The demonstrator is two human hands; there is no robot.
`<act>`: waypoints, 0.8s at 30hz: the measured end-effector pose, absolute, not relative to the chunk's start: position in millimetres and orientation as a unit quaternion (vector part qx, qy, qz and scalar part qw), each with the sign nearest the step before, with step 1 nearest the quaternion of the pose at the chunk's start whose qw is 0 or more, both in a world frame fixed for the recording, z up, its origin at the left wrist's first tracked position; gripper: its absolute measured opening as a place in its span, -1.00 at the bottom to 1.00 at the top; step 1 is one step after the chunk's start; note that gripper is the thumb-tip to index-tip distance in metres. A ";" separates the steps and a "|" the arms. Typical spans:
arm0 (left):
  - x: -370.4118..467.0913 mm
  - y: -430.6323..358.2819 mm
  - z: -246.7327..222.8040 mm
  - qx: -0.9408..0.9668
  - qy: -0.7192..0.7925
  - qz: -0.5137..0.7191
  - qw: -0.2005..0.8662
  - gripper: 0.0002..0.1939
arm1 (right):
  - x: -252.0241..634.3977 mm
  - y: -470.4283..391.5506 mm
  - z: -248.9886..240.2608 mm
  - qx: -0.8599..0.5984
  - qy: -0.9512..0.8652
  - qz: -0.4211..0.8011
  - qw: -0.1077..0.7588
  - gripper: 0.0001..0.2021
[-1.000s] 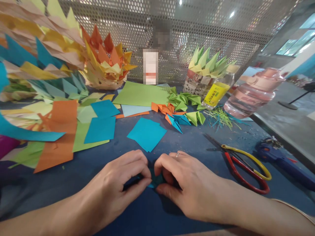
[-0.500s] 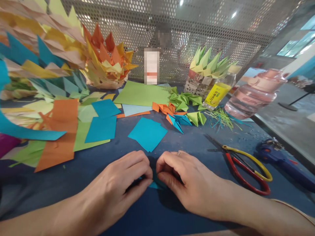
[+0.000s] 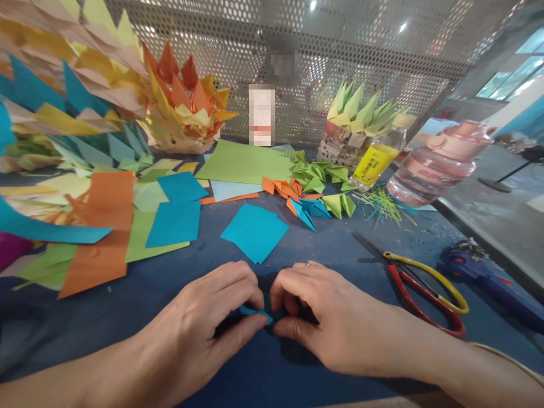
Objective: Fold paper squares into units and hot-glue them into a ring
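A small piece of blue paper (image 3: pixel 257 313) shows between my two hands, mostly hidden by the fingers. My left hand (image 3: pixel 225 311) grips it between thumb and fingers. Close on the right, my right hand (image 3: pixel 308 311) has its fingers curled at the paper's right end, thumb low; what it pinches is hidden. Just beyond the hands lies a stack of blue paper squares (image 3: pixel 255 231). Folded orange (image 3: pixel 283 187), blue and green paper pieces (image 3: pixel 339 204) lie behind it to the right.
Scissors with red and yellow handles (image 3: pixel 425 283) and a blue glue gun (image 3: pixel 488 277) lie at right. Behind them stand a yellow-labelled bottle (image 3: pixel 376 161) and a pink bottle (image 3: pixel 437 164). Orange paper (image 3: pixel 104 232) and large folded-paper models (image 3: pixel 182 107) occupy the left.
The blue paper between my hands has tilted up and shows more beside my left thumb. My right thumb has moved slightly down, away from its fingertips.
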State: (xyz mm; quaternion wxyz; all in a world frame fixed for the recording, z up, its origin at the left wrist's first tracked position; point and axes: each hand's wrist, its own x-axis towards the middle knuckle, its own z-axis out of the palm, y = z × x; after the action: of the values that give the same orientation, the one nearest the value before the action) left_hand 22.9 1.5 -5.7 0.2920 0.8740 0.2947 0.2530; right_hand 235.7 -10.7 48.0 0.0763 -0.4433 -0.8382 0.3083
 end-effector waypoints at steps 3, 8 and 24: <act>23.0 2.0 -6.5 0.872 0.300 0.251 0.293 -0.93 | 235.3 -9.7 47.3 -0.448 -0.836 0.308 0.077 -0.83; 24.8 1.9 -6.6 0.863 0.313 0.255 0.303 -0.89 | 235.1 -11.4 46.8 -0.448 -0.838 0.300 0.084 -0.83; 25.1 1.2 -6.7 0.867 0.317 0.253 0.288 -0.90 | 230.4 -15.3 44.0 -0.476 -0.817 0.308 0.106 -0.82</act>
State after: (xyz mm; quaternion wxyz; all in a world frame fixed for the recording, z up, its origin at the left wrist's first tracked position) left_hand 25.1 1.2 -6.7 0.2881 0.8675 0.3170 0.2529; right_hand 230.4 -15.3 44.0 0.1058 -0.4761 -0.8169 0.3081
